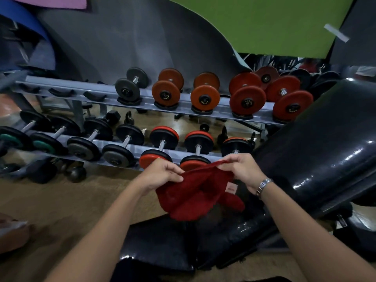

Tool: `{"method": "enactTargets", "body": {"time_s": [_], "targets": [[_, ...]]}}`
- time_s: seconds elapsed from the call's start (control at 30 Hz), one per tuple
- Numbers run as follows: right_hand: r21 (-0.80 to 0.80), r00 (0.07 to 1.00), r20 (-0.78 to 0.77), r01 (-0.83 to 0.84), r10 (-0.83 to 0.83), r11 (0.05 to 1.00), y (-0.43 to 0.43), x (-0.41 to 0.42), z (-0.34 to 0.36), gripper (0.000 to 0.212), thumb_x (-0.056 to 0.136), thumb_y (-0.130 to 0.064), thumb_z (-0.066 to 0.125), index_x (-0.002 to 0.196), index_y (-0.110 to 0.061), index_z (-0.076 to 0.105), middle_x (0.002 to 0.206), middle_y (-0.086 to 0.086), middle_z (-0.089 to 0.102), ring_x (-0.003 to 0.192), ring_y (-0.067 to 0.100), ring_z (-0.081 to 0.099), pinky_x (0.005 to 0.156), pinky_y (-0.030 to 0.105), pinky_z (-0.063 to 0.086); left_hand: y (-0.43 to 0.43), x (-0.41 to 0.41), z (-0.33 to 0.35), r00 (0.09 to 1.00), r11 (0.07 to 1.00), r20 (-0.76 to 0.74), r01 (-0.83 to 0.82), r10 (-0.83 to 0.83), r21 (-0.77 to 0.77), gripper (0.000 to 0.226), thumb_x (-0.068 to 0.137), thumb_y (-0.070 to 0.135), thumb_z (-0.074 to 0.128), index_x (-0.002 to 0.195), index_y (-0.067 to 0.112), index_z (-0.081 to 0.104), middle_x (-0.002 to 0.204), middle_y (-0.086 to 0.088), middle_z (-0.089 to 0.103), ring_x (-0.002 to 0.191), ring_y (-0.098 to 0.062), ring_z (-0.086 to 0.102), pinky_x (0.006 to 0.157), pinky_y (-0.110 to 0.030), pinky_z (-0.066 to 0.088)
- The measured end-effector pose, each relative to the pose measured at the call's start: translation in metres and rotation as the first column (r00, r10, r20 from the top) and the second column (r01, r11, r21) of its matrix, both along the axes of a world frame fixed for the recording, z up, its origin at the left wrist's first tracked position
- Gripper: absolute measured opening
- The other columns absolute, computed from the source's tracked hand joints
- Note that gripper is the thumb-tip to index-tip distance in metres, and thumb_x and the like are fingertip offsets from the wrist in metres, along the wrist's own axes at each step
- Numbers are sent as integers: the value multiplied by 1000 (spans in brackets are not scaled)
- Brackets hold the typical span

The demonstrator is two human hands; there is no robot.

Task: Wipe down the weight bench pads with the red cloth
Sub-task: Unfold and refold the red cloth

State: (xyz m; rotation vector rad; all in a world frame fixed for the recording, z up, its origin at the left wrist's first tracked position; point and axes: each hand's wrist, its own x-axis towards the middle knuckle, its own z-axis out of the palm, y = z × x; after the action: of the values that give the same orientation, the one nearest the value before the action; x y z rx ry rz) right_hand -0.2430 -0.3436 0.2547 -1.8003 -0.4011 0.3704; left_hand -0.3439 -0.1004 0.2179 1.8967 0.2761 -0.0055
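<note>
A dark red cloth (193, 196) hangs bunched in the air between both hands, above the bench. My left hand (162, 173) pinches its left upper edge. My right hand (242, 169), with a metal watch on the wrist, pinches the top edge at the right. Below the cloth lies the black glossy seat pad (162, 245) of the weight bench. The inclined back pad (325, 151) rises to the right. The cloth touches neither pad that I can see.
A two-tier grey dumbbell rack (142, 100) with orange, red and black dumbbells stands just beyond the bench. Kettlebells (76, 174) sit on the wooden floor at the left. A foot or bare skin shows at the lower left edge (12, 233).
</note>
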Motion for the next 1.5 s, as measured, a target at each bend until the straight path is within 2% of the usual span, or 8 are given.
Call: {"method": "enactTargets", "body": {"time_s": [0.27, 0.7, 0.87, 1.0, 1.13, 1.27, 1.37, 1.5], "targets": [[-104, 991, 133, 24, -10, 994, 24, 66, -3, 21, 92, -3, 63, 88, -17, 78, 84, 12, 77, 74, 25, 73, 70, 38, 59, 44, 70, -7, 998, 832, -29, 66, -60, 551, 14, 88, 11, 74, 87, 25, 76, 82, 10, 69, 79, -9, 64, 66, -18, 45], [-387, 965, 242, 194, -104, 901, 82, 222, -91, 20, 88, -12, 68, 74, -26, 74, 68, -9, 70, 70, 9, 67, 76, 27, 57, 102, 217, -93, 977, 843, 114, -213, 181, 494, 28, 91, 3, 68, 80, 29, 66, 84, 3, 69, 87, -17, 65, 75, -26, 48], [-526, 954, 279, 246, -108, 814, 109, 277, -130, 18, 81, -8, 62, 70, -16, 74, 78, 5, 72, 77, 24, 67, 76, 35, 58, 114, 271, -134, 953, 837, 128, -301, 273, 458, 16, 90, 6, 68, 82, 20, 70, 70, 8, 62, 69, -7, 59, 61, -19, 43], [-604, 952, 283, 272, -117, 750, 126, 320, -155, 19, 77, -7, 54, 79, -7, 74, 78, 11, 71, 65, 24, 61, 51, 26, 48, 128, 321, -161, 947, 824, 129, -319, 293, 468, 15, 90, 7, 64, 85, 19, 73, 66, 7, 63, 69, -12, 61, 56, -18, 41], [-701, 958, 272, 263, -93, 662, 139, 361, -183, 18, 85, -19, 55, 82, -5, 66, 88, 14, 65, 72, 29, 53, 60, 27, 37, 138, 373, -183, 942, 806, 144, -334, 303, 489, 14, 88, 11, 65, 82, 20, 74, 64, 7, 63, 77, -20, 67, 73, -28, 54], [-789, 958, 287, 238, -4, 566, 150, 384, -208, 13, 88, -17, 56, 83, -6, 60, 106, 19, 66, 88, 35, 61, 71, 34, 47, 144, 407, -207, 944, 769, 121, -320, 306, 554, 15, 86, 11, 64, 83, 22, 74, 81, -4, 73, 86, -27, 69, 81, -41, 59], [-853, 919, 377, 297, 113, 429, 155, 387, -215, 21, 86, -7, 59, 104, -1, 67, 114, 20, 66, 106, 38, 63, 79, 38, 51, 146, 415, -224, 940, 668, 164, -328, 298, 668, 26, 89, 14, 60, 113, 19, 69, 107, -14, 70, 104, -37, 62, 89, -48, 54], [-895, 913, 347, 254, 213, 368, 155, 375, -204, 13, 85, -5, 58, 94, -4, 66, 108, 19, 68, 98, 37, 65, 71, 36, 50, 151, 404, -231, 951, 667, 158, -301, 268, 681, 35, 94, 23, 61, 127, 14, 61, 118, -17, 63, 111, -39, 58, 92, -51, 52]]}}
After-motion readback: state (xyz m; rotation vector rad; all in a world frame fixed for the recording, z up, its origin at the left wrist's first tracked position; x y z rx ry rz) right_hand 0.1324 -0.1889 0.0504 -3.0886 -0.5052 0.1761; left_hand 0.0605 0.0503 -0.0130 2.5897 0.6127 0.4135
